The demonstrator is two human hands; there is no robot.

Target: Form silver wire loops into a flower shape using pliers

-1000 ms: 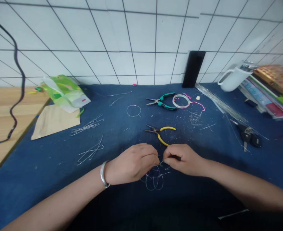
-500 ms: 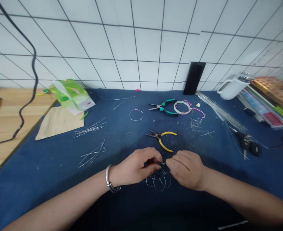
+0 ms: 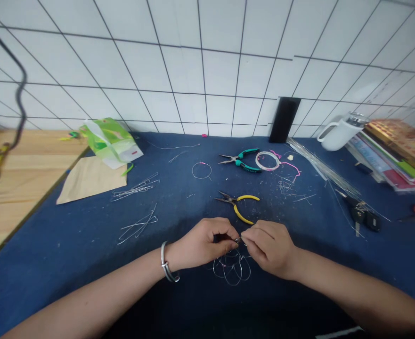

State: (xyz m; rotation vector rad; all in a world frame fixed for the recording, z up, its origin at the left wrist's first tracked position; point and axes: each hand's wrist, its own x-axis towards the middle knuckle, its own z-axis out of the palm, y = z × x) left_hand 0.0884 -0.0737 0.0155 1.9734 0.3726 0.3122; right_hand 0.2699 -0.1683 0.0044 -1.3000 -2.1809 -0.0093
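At the front middle of the blue cloth, a looped wire piece (image 3: 232, 273) with thin silvery loops and small pink spots hangs beneath my hands. My left hand (image 3: 207, 242) is closed, thumb and fingers pinching the wire at its upper edge. Close beside it, my right hand (image 3: 271, 247) is closed as well, its fingertips on the wire's short end; the exact contact is partly hidden. Yellow-handled pliers (image 3: 244, 214) lie just beyond my hands. Farther back are green-handled pliers (image 3: 248, 160) and a single wire ring (image 3: 201, 170) with a pink bit.
Bent wires (image 3: 138, 226) lie on the left. A white ring (image 3: 267, 160) with pink cord, wire scraps (image 3: 287, 186) and keys (image 3: 359, 216) are on the right. A white mug (image 3: 337, 134), books (image 3: 401, 155) and a black block (image 3: 285, 120) stand near the tiled wall.
Both hands stay together at the wire. My right fingertips have shifted slightly left, closer to my left fingertips. The whole view has moved a little.
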